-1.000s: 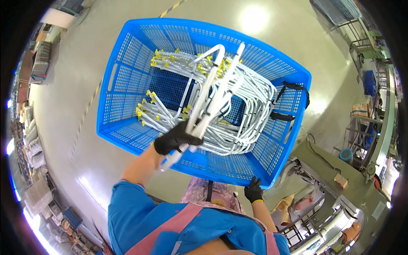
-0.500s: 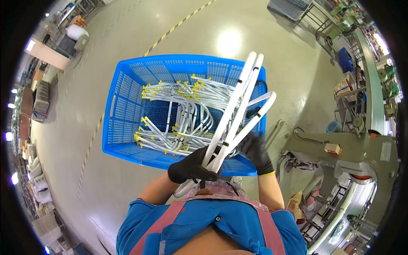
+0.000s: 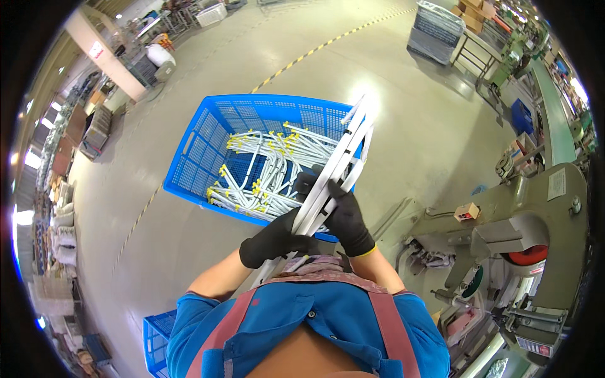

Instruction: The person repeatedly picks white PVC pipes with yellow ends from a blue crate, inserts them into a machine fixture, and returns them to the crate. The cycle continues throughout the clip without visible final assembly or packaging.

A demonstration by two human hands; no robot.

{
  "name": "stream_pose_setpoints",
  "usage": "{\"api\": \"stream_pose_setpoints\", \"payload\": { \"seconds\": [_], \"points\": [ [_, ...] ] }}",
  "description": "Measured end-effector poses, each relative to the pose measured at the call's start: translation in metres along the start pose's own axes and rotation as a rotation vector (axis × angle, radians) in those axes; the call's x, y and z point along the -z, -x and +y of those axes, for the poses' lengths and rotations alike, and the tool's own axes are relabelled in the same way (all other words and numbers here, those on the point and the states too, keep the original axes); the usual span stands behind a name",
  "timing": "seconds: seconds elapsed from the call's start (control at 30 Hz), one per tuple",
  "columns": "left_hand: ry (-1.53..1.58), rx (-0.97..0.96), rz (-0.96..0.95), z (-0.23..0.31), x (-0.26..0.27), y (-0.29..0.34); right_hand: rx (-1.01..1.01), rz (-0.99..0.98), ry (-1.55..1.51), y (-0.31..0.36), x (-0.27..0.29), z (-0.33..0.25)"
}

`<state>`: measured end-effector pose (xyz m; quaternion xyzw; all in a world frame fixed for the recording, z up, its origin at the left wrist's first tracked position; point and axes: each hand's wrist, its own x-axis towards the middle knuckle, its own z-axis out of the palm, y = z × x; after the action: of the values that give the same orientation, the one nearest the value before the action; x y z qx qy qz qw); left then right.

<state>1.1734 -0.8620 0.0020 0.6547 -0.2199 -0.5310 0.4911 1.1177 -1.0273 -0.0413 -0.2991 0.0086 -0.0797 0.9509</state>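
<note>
- left hand (image 3: 275,239) in a black glove, grip clamped on the lower end of a bundle of bent white metal tubes (image 3: 337,170).
- right hand (image 3: 343,217), also black-gloved, grip closed around the same bundle higher up.
- bundle slants up over the near right corner of the blue perforated plastic crate (image 3: 195,151) on the floor.
- more white tubes with yellow end caps (image 3: 265,170) lie inside the crate.

My left hand (image 3: 272,240) and right hand (image 3: 345,217) wear matt black knit cloth gloves, closed around a bundle of smooth, glossy white bent metal tubes (image 3: 337,171). The bright blue plastic mesh crate (image 3: 201,148) has a slight sheen. More white tubes with yellow plastic end caps (image 3: 268,170) lie inside. The pale polished concrete floor (image 3: 403,120) glares; my blue shirt (image 3: 315,327) is matt cloth.
</note>
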Motion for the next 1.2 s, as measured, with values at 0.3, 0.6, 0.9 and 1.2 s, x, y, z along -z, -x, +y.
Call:
{"api": "stream_pose_setpoints", "payload": {
  "seconds": [0.3, 0.6, 0.9, 1.2],
  "points": [
    [0.061, -0.092, -0.135, -0.066, -0.028, 0.077, 0.154, -0.039, -0.364, 0.029, -0.049, -0.084],
    [-0.205, -0.192, 0.04, -0.155, -0.05, 0.157, -0.034, 0.02, -0.32, 0.092, -0.113, -0.037],
    [0.042, 0.128, 0.045, -0.269, -0.073, 0.241, -0.105, -0.039, -0.132, 0.199, -0.176, 0.069],
    [0.584, -0.29, -0.223, -0.193, -0.086, 0.25, -0.316, -0.187, 0.364, 0.307, -0.138, 0.195]
  ]
}}
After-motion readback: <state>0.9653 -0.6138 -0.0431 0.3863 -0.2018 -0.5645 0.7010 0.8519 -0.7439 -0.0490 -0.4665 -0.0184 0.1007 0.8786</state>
